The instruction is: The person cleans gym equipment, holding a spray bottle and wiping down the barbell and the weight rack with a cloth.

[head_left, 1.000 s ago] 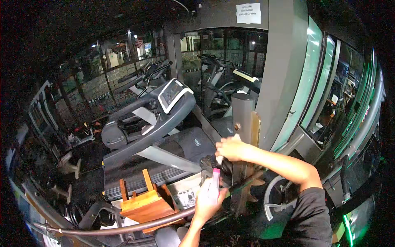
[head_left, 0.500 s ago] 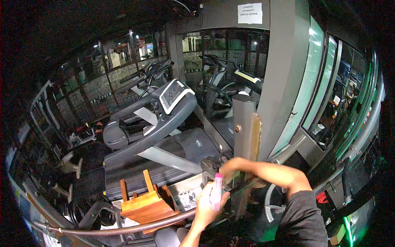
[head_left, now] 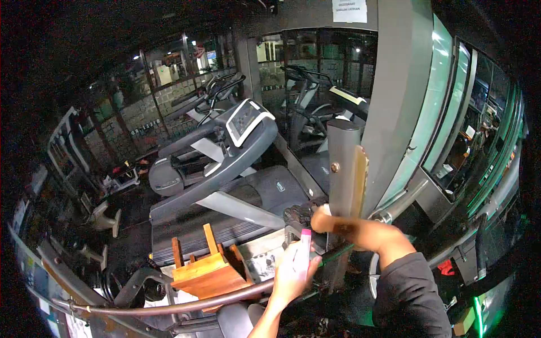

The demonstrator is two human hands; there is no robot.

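Dim, grainy corners, bowed edges, right hand (head_left: 322, 219) apparently blurry.

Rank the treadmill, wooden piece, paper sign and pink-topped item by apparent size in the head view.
1. Treadmill
2. Wooden piece
Unranked below these: paper sign, cut by the frame, and pink-topped item, partly covered by the left hand; they look alike.

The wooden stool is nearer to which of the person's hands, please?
The left hand. In the view, it is just right of the wooden stool, holding a pink-topped item; the right hand is farther right and higher, by the grey upright post.
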